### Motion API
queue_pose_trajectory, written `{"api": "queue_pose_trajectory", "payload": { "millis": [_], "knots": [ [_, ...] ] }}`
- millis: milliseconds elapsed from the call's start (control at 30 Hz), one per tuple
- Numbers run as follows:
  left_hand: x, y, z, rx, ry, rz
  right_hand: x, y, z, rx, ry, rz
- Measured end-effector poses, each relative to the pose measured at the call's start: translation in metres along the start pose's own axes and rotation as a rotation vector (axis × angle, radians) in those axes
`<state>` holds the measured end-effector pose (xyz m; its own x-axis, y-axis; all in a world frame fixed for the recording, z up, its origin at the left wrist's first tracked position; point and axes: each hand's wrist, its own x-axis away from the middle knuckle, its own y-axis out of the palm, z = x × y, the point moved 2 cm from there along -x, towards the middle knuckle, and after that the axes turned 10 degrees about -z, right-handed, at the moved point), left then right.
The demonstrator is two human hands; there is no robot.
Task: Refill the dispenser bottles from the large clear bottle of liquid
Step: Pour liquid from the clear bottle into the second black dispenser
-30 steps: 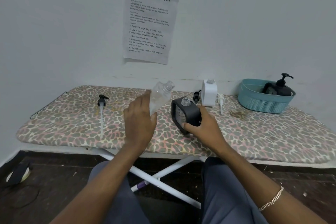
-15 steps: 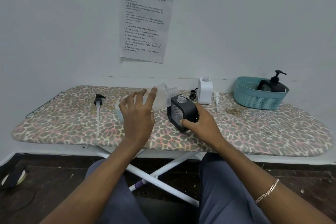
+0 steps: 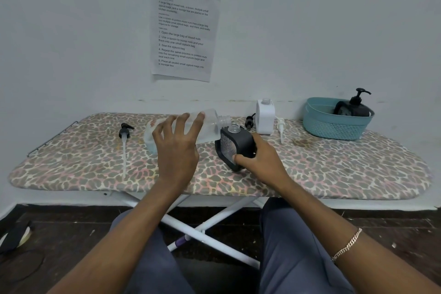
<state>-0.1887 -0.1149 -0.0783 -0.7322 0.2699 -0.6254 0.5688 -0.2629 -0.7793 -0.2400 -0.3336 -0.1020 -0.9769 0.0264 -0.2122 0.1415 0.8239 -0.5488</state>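
Note:
My left hand (image 3: 177,148) grips the large clear bottle (image 3: 210,124), tipped almost flat with its open neck just above the black dispenser bottle (image 3: 236,144). My right hand (image 3: 259,159) holds that black bottle by its lower right side on the ironing board; its mouth is uncapped. A white dispenser bottle (image 3: 265,116) stands open behind it. A black pump head (image 3: 250,121) lies beside the white bottle, and a white pump (image 3: 280,126) lies to its right.
The leopard-print ironing board (image 3: 334,169) carries a black pump with a long tube (image 3: 124,143) at the left and a teal basket (image 3: 334,124) at the back right holding another black pump bottle (image 3: 355,107). A paper sheet (image 3: 183,24) hangs on the wall.
The clear bottle has tipped from upright-slanted to nearly horizontal, its neck moving down and right onto the black bottle's mouth. My right hand has kept its hold on the black bottle.

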Motion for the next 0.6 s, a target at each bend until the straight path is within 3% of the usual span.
{"api": "queue_pose_trajectory", "payload": {
  "millis": [600],
  "knots": [
    [-0.0025,-0.0077,0.0038,-0.069,0.002,-0.023,-0.0009,0.0012,0.0006,0.023,-0.006,-0.006]
  ]
}}
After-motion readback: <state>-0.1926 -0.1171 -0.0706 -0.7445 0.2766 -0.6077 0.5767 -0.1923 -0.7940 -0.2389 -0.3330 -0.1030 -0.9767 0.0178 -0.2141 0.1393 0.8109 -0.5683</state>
